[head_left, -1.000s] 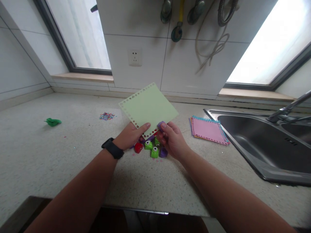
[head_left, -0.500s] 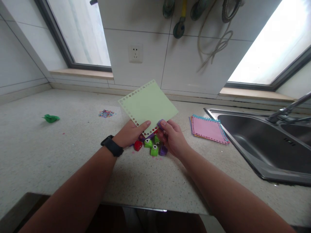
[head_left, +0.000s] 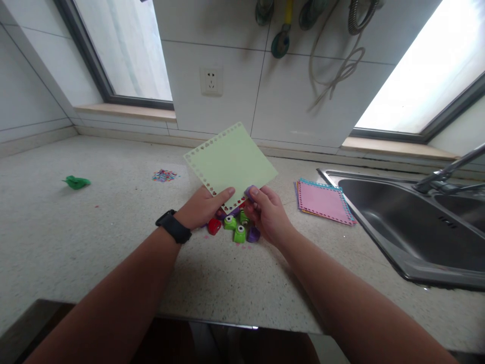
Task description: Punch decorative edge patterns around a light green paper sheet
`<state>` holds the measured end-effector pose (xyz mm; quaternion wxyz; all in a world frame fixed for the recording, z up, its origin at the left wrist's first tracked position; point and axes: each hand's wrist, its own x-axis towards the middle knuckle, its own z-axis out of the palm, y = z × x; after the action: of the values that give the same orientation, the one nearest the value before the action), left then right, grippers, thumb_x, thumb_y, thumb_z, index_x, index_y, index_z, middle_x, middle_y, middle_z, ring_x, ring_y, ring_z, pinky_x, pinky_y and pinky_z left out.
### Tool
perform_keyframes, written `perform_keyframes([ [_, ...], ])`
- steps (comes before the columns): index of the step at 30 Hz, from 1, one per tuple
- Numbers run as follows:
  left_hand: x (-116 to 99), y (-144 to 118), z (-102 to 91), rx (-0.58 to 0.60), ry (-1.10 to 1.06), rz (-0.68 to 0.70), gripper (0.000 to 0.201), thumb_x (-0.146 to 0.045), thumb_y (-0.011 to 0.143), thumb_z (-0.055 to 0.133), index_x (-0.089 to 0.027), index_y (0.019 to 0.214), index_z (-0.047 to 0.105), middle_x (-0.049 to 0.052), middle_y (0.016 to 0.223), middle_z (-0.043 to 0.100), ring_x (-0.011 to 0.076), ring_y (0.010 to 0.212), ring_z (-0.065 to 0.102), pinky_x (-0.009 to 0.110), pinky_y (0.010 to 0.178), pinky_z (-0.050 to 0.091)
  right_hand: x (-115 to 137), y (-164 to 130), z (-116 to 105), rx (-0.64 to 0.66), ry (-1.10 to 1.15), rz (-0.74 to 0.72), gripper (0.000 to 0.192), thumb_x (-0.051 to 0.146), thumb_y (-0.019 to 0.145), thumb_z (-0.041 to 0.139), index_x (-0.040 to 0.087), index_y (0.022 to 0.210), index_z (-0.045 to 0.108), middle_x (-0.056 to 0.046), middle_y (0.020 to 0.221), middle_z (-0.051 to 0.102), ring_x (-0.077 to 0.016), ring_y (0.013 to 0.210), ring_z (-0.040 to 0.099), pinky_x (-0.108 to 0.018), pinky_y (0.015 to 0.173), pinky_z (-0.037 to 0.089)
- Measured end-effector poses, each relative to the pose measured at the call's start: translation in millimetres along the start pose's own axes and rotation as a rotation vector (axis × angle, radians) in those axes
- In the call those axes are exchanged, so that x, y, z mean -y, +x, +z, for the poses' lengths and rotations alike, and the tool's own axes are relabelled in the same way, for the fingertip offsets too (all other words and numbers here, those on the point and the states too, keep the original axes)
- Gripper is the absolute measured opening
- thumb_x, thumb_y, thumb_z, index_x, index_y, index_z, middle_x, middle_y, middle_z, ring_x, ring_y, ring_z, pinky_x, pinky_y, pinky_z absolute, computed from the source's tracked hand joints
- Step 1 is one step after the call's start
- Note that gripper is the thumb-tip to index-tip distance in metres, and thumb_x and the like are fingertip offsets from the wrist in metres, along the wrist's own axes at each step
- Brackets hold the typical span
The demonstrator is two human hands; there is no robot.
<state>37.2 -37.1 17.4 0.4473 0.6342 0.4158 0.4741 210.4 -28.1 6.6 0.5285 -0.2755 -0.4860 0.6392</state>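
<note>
A light green sheet of paper [head_left: 235, 162] is held up over the counter, with small shapes punched along three of its edges, the near one only in part. My left hand [head_left: 202, 205] grips its near-left edge, thumb on top. In my right hand [head_left: 269, 215] is a purple craft punch [head_left: 250, 192], closed around at the sheet's near-right edge. Beneath the hands lie several more punches: a red punch [head_left: 214, 226], a green punch [head_left: 239, 234] and a purple punch [head_left: 253, 234]. The sheet and my fingers partly hide others.
A stack of punched sheets, pink on top [head_left: 324, 201], lies right, beside the steel sink [head_left: 401, 227]. Confetti bits [head_left: 164, 175] are heaped at the left back. A crumpled green thing [head_left: 77, 182] lies farther left. The wall has a socket [head_left: 211, 81].
The view has shifted very slightly. Both hands keep their hold on the sheet and the purple punch, with hardly any motion.
</note>
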Motion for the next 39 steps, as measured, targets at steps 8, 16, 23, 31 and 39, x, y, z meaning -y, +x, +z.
perform_keyframes([
  [8,3.5,0.0,-0.8,0.019,0.022,-0.011,0.031,-0.047,0.091,0.056,-0.018,0.097,0.064,0.0,0.073,0.063,0.0096,0.051,0.052,0.022,0.048,0.047,0.9,0.2,0.1,0.021,0.012,-0.019,0.027,0.04,0.085,0.069,0.019,0.076,0.054,0.006,0.053,0.049,-0.0065,0.043,0.036,-0.022,0.042,0.02],
  [16,2.6,0.4,0.2,0.024,0.012,-0.012,0.029,-0.045,0.091,0.056,-0.017,0.096,0.062,0.0,0.071,0.06,0.0088,0.05,0.05,0.021,0.046,0.046,1.4,-0.3,1.0,0.018,0.016,-0.024,0.027,0.039,0.085,0.069,0.02,0.075,0.053,0.006,0.053,0.048,-0.0067,0.044,0.035,-0.022,0.042,0.02],
  [23,2.7,-0.1,-0.5,0.023,0.007,-0.014,0.031,-0.047,0.091,0.057,-0.017,0.096,0.062,0.0,0.072,0.061,0.009,0.05,0.051,0.022,0.047,0.046,2.3,-0.4,1.7,0.032,0.009,-0.031,0.027,0.039,0.086,0.068,0.02,0.075,0.052,0.007,0.054,0.047,-0.0068,0.044,0.034,-0.023,0.043,0.02],
  [31,0.3,-1.1,-1.0,0.008,0.02,-0.017,0.032,-0.047,0.088,0.058,-0.017,0.092,0.066,0.001,0.07,0.064,0.011,0.05,0.054,0.024,0.048,0.047,3.8,-0.7,3.2,-0.003,-0.044,-0.028,0.029,0.043,0.084,0.067,0.021,0.075,0.05,0.006,0.054,0.046,-0.0074,0.045,0.035,-0.023,0.043,0.021],
  [39,-0.6,-1.6,-0.2,0.003,0.041,-0.025,0.033,-0.048,0.088,0.058,-0.016,0.092,0.067,0.003,0.072,0.066,0.0125,0.053,0.056,0.025,0.05,0.049,0.5,1.1,1.1,-0.022,-0.076,-0.045,0.029,0.044,0.084,0.067,0.021,0.075,0.052,0.006,0.054,0.047,-0.0079,0.046,0.038,-0.023,0.042,0.023],
])
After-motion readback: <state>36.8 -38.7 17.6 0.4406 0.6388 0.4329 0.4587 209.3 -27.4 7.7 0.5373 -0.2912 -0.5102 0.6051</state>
